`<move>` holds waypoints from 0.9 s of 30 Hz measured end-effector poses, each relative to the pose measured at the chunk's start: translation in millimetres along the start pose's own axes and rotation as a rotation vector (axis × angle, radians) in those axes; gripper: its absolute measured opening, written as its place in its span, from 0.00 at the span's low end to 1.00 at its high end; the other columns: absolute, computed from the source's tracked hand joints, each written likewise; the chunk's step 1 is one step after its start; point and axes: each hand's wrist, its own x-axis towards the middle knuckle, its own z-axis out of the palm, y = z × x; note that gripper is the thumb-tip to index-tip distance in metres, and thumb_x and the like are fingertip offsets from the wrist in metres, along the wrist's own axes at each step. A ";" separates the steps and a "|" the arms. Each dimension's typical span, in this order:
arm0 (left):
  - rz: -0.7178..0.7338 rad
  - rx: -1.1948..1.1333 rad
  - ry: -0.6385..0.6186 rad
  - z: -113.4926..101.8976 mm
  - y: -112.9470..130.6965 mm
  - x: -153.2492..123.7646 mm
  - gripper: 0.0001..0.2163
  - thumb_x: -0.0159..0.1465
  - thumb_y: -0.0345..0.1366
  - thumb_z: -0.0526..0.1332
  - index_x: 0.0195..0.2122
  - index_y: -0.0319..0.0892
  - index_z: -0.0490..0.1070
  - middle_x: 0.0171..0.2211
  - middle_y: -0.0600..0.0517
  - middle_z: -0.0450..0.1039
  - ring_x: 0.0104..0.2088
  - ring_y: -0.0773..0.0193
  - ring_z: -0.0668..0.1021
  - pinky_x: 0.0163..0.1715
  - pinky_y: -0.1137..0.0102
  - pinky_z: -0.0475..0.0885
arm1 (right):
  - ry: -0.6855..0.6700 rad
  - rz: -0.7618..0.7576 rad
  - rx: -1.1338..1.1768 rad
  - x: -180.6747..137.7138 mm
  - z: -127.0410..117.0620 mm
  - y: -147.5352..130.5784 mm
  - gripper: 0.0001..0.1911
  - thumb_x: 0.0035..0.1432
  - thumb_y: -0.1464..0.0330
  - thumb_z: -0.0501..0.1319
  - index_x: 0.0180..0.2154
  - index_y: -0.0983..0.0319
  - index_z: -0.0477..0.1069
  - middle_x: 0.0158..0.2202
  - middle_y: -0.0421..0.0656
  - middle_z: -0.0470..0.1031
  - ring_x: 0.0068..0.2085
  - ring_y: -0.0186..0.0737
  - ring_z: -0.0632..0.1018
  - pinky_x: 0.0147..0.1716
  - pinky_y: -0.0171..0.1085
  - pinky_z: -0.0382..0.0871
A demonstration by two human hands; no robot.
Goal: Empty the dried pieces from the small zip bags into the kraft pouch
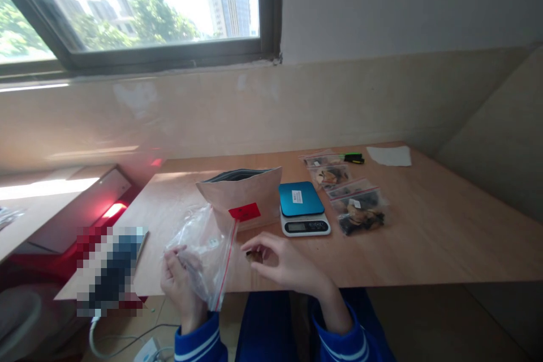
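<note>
Holding clear zip bag [212, 263] with red seal strip in left hand [175, 274], over near edge of desk [428, 232]. Pinching small brown dried piece [255, 257] in right hand [275, 254], just beside bag's red strip. Standing behind: open kraft pouch [265, 198] with red label [245, 212]. Right of pouch: white scale [305, 228] with blue platform, display unreadable. Farther right: small zip bags [360, 216] of dark and tan pieces, green-and-black tool [353, 157], white paper [389, 156]. At left: pixelated dark object [116, 268], white cable [93, 336] at lower end.

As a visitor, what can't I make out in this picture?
All in the head view:
Paper bag: contents hidden by its front wall.
Scale display: any reading too small to tell.
Brown piece: partly covered by the right hand.
Dark thing on the left: blurred into blocks.
</note>
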 end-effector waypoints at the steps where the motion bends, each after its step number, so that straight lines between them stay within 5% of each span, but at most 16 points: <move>1: 0.012 0.009 0.040 -5.1 2.0 7.3 0.17 0.61 0.51 0.57 0.32 0.40 0.69 0.16 0.59 0.64 0.15 0.71 0.65 0.14 0.76 0.61 | 0.053 -0.024 0.014 -1.4 -9.4 -3.6 0.15 0.56 0.76 0.62 0.45 0.60 0.74 0.42 0.42 0.77 0.41 0.36 0.76 0.41 0.35 0.71; 6: 0.075 0.083 0.222 -27.8 7.6 42.3 0.13 0.65 0.43 0.51 0.32 0.40 0.69 0.17 0.58 0.63 0.15 0.71 0.64 0.13 0.76 0.59 | 0.428 -0.257 0.016 23.2 -36.1 -32.2 0.10 0.61 0.70 0.61 0.45 0.57 0.72 0.42 0.41 0.75 0.42 0.35 0.77 0.45 0.35 0.72; 9: 0.106 0.052 0.165 -25.1 7.6 52.3 0.13 0.66 0.43 0.52 0.32 0.41 0.68 0.19 0.57 0.64 0.17 0.71 0.66 0.16 0.76 0.61 | 0.581 -0.386 -0.052 57.6 -37.6 -47.9 0.10 0.62 0.70 0.61 0.46 0.57 0.71 0.43 0.41 0.75 0.44 0.35 0.77 0.48 0.37 0.70; 16: 0.100 0.256 -0.060 -13.3 -8.0 79.6 0.20 0.64 0.53 0.50 0.41 0.41 0.66 0.29 0.51 0.71 0.21 0.67 0.70 0.17 0.72 0.65 | 0.567 -0.358 -0.456 95.0 -30.8 -47.0 0.10 0.64 0.69 0.58 0.47 0.56 0.72 0.49 0.42 0.76 0.55 0.43 0.72 0.59 0.48 0.58; 19: 0.158 0.523 -0.067 -22.6 -13.6 85.5 0.20 0.63 0.50 0.52 0.47 0.39 0.65 0.45 0.41 0.72 0.41 0.54 0.78 0.38 0.57 0.74 | 0.671 -0.379 -0.447 77.0 -30.0 -41.3 0.14 0.65 0.69 0.55 0.51 0.56 0.69 0.57 0.44 0.69 0.62 0.44 0.66 0.61 0.47 0.56; 22: 0.389 0.695 -0.082 -26.9 -8.0 72.0 0.22 0.63 0.46 0.53 0.54 0.37 0.65 0.57 0.36 0.65 0.59 0.44 0.68 0.57 0.48 0.62 | 0.878 -0.343 -0.392 45.9 -38.1 -17.2 0.13 0.66 0.71 0.52 0.49 0.56 0.69 0.54 0.46 0.70 0.58 0.43 0.69 0.59 0.47 0.60; 27: 0.560 0.714 -0.298 -12.6 -12.6 46.9 0.22 0.65 0.46 0.50 0.54 0.40 0.68 0.59 0.37 0.66 0.63 0.47 0.65 0.61 0.50 0.57 | 1.039 0.051 -0.710 -10.6 -70.7 81.2 0.13 0.62 0.65 0.52 0.44 0.63 0.70 0.46 0.54 0.72 0.51 0.53 0.71 0.52 0.55 0.63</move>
